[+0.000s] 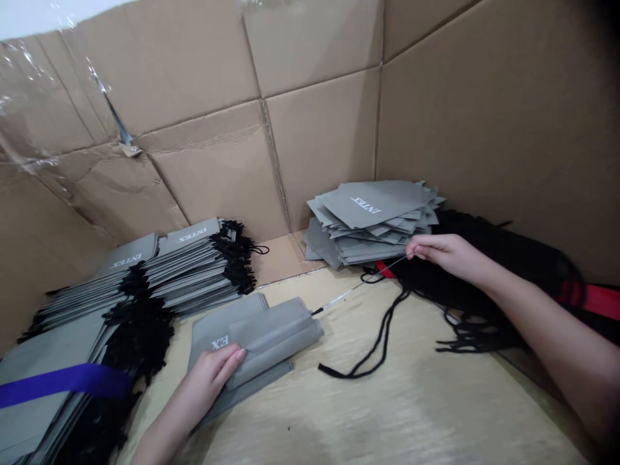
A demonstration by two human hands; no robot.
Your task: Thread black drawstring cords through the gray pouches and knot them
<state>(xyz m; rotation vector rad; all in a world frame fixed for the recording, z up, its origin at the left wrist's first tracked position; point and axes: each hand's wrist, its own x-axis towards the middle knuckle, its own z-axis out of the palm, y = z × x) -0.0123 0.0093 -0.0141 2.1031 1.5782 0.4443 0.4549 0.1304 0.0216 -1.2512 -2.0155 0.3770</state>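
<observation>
My left hand (216, 374) is closed on a grey fabric pouch (276, 336), thumb on top, pressing it against the table. Under it lie more flat grey pouches (225, 316) with white lettering. Off to the right, my right hand (436, 252) pinches the end of a thin, shiny wire-like tool (339, 299). This tool slants down to the pouch's right corner, where a small black tip shows; its far end is hidden. Between the hands a loop of black cord (385, 336) rests on the table.
Stacked grey pouches with black cords (188, 265) stand at the left, and a blue band (62, 381) crosses the nearest stack. A loose pile of pouches (378, 206) sits at the back. Black cords (484, 265) with red bands lie right. Cardboard walls (320, 129) enclose the table.
</observation>
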